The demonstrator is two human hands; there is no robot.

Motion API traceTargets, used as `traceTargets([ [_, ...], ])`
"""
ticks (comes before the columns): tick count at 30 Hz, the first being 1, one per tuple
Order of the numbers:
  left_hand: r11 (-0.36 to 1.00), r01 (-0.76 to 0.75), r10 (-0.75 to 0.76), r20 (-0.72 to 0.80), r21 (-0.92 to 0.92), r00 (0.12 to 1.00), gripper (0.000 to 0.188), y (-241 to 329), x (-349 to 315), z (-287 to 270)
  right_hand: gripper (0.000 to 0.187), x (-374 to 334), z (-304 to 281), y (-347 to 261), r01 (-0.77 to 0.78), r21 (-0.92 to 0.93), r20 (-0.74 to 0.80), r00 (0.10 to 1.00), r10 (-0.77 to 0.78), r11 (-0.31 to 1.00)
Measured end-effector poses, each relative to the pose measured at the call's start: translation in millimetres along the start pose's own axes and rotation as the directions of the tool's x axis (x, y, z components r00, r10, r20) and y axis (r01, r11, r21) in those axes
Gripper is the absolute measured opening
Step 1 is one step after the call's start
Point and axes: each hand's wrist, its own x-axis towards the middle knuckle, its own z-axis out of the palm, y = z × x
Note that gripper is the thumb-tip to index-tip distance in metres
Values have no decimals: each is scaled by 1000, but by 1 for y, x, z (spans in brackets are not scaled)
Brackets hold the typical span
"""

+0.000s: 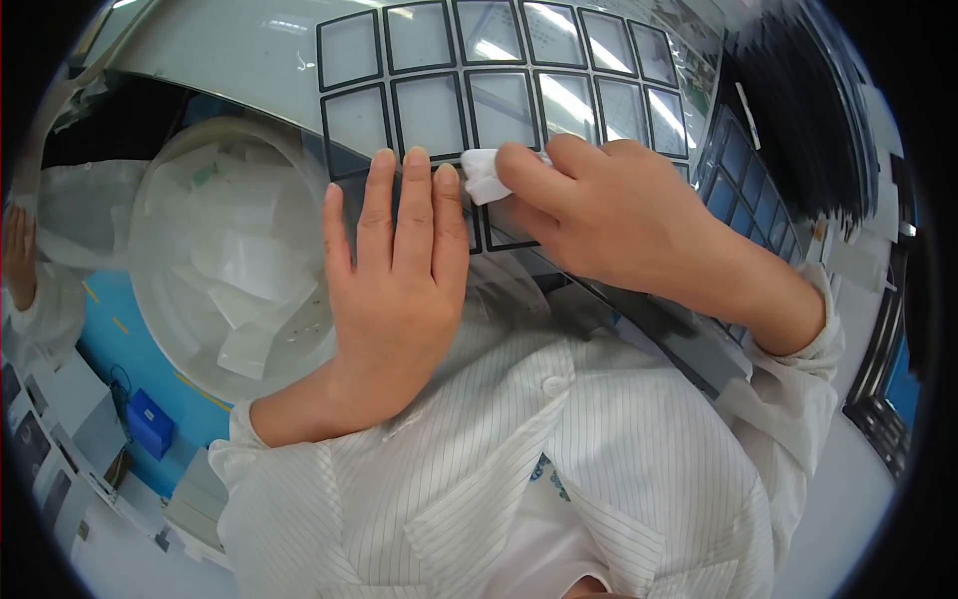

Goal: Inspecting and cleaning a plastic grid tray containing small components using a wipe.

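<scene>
The black-gridded clear sheet lies on the surface; we judge it light, stiff, slick and brittle, best held by its edges. Our left hand lies flat, fingers spread, apparently touching it; our right hand curls tightly, pinching a crumpled white wipe.

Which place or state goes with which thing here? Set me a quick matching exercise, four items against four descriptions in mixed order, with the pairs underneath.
Things:
1. Left hand
2. White wad
3. Round bin
4. Blue box

Places and states:
A. Has pale scraps inside
B. Pinched in the right hand
C. Toward the picture's lower left, on its own side of the view away from both hands
D. Fingers extended over the black-lined grid

Pairs: 1-D, 2-B, 3-A, 4-C
</scene>
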Motion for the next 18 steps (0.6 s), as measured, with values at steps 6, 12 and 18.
traceTargets([
  [6, 999, 49, -49, 51, 5, 997, 49, 3, -2, -1, 11, 8, 5, -1, -10, -1, -49, 999, 10, 1000],
  [12, 999, 50, -50, 30, 1, 998, 47, 4, -3, 1, 10, 9, 5, -4, 6, -88, -68, 998, -12, 996],
  [18, 999, 48, -48, 3, -17, 999, 44, 3, -2, 2, 10, 6, 1, -1, 31, -144, -54, 998, -39, 989],
])
